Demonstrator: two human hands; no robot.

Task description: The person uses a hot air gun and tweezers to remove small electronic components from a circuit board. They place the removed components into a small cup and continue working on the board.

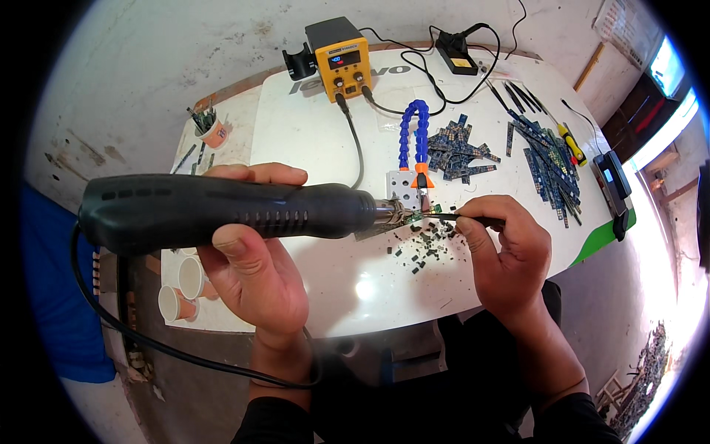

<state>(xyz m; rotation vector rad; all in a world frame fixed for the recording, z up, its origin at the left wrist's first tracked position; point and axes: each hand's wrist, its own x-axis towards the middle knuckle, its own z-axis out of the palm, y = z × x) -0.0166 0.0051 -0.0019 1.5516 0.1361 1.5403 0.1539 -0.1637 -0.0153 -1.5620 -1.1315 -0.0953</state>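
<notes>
My left hand (259, 270) is wrapped round a black hot air gun (222, 211), held level with its metal nozzle (386, 212) toward the right. Between the fingers of my right hand (506, 248) is a pair of dark tweezers (481, 220), tips pointing left. Nozzle and tweezer tips meet over a small green circuit board (435, 212); the gun partly hides it, and I cannot tell whether the tips touch it. Beside it stands a metal holder plate (400, 187) with a blue jointed arm (421, 133) ending in an orange tip. Small black chips (421, 248) lie scattered just in front.
A yellow and black soldering station (340, 63) stands at the back, its cable running to the front. Circuit strips (458, 152) lie in piles at right, near a yellow-handled screwdriver (571, 144). Paper cups (177, 302) stand at the left edge; another cup (214, 135) holds strips.
</notes>
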